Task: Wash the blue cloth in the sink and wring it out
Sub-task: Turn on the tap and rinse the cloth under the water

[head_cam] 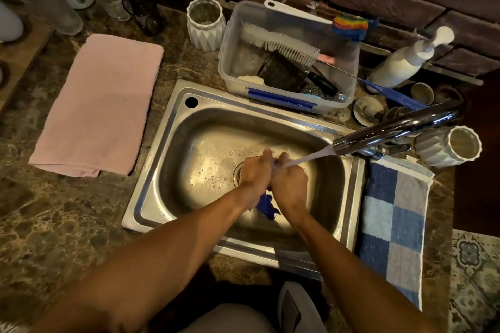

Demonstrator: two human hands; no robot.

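Item: blue cloth (266, 204), small, bunched between two hands over the basin of the steel sink (151, 189). Only a dark blue tail shows, hanging below the wrists, and a sliver near the knuckles; the rest is hidden inside the grip.

Left hand (254, 173): fingers curled round the upper part of the cloth, pressed close together.
Right hand (290, 184): fingers likewise curled round the cloth, knuckles touching the left hand's.

Water: a thin stream (308, 157) runs from the chrome tap (392, 130) onto the hands where they meet.

Handling, as judged: soft, limp, light even when soaked; likely slippery wet, not fragile. Best taken in both fists side by side along its length, so that opposite twists squeeze it. The loose tail should be gathered in first, or it will stay sodden.

Stage, as judged: rinsing under way; wringing not yet evident.

Nearby on the desk (173, 62): pink towel (100, 103) left of the sink, checked blue towel (395, 227) right, clear plastic tub (230, 62) of brushes behind.
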